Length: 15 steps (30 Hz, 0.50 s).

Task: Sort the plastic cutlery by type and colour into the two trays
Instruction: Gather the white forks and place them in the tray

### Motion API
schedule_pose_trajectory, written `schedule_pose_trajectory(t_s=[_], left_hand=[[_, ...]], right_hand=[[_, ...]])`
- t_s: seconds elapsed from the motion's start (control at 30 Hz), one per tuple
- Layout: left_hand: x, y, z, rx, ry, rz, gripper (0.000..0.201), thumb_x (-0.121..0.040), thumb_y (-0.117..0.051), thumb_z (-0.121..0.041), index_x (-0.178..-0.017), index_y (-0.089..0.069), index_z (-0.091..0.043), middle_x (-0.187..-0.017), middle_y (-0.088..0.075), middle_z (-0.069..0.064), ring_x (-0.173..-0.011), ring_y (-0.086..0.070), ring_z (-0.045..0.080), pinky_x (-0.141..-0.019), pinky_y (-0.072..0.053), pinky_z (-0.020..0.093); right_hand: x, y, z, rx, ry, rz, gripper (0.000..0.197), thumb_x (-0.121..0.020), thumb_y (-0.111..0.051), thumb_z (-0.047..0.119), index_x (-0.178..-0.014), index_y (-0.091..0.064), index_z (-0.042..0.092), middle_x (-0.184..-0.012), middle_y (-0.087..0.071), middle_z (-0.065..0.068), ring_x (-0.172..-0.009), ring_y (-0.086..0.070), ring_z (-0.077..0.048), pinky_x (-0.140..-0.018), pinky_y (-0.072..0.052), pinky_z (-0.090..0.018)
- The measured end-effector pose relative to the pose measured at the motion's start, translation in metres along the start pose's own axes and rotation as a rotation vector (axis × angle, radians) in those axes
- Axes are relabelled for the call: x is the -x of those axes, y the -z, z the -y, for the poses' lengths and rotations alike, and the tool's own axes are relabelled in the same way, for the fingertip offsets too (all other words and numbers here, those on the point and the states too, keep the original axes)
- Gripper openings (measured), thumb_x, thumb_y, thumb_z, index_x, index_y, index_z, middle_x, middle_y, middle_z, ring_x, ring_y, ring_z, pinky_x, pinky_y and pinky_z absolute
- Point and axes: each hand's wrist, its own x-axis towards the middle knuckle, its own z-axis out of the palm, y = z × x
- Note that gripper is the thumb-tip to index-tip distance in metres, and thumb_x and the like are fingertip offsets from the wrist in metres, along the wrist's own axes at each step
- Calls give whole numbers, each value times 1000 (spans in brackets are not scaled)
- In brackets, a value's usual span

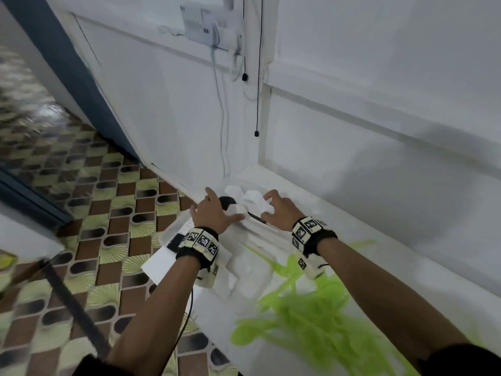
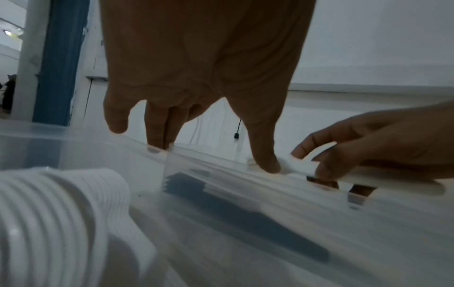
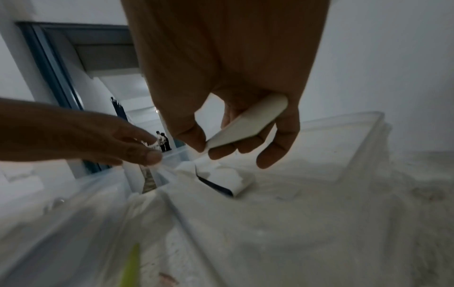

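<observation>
My left hand (image 1: pixel 214 204) is spread over the far end of a clear tray (image 1: pixel 168 234). Its fingers point down at the tray rim (image 2: pixel 73 134) and its thumb (image 2: pixel 267 165) presses on a white piece. Under it lies a black spoon (image 1: pixel 225 201). My right hand (image 1: pixel 271 206) pinches a white cutlery piece (image 3: pixel 245 126) between thumb and fingers. Loose white and black pieces (image 3: pixel 221 178) lie below it. Stacked white spoons (image 2: pixel 61 203) and black cutlery (image 2: pixel 245 219) sit in tray compartments. A pile of green cutlery (image 1: pixel 306 316) lies on the table near my right forearm.
A second clear tray (image 3: pixel 343 139) stands to the right of my right hand. The white wall rises just behind the table, with cables (image 1: pixel 257 134) hanging down it. The table's left edge drops to a patterned tile floor (image 1: pixel 81 213).
</observation>
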Motion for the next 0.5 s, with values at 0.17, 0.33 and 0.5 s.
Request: schedule_pose_trajectory(t_s=[0.17, 0.33, 0.5], left_hand=[[0, 2, 3, 17, -1, 16, 127, -72, -69, -78, -159, -8, -9, -152, -46, 10, -138, -47, 33, -116, -25, 57], [-5, 7, 7, 34, 18, 33, 126, -72, -73, -74, -159, -6, -12, -144, -55, 13, -134, -50, 35, -113, -31, 59], [-6, 12, 3, 33, 33, 34, 126, -73, -76, -70, -159, -5, -12, -136, -59, 15, -131, -51, 36, -112, -33, 60]], right_hand=[[-23, -5, 0, 42, -3, 97, 51, -90, -68, 21, -134, -44, 13, -132, -61, -13, -116, -59, -32, -93, -46, -35], [-31, -13, -2, 98, 46, 107, 49, -87, -77, 18, -131, -57, 11, -122, -61, -16, -111, -60, -30, -90, -42, -28], [-35, -16, -2, 160, 90, 89, 48, -91, -73, 14, -138, -62, 14, -122, -64, -14, -111, -62, -29, -98, -42, -28]])
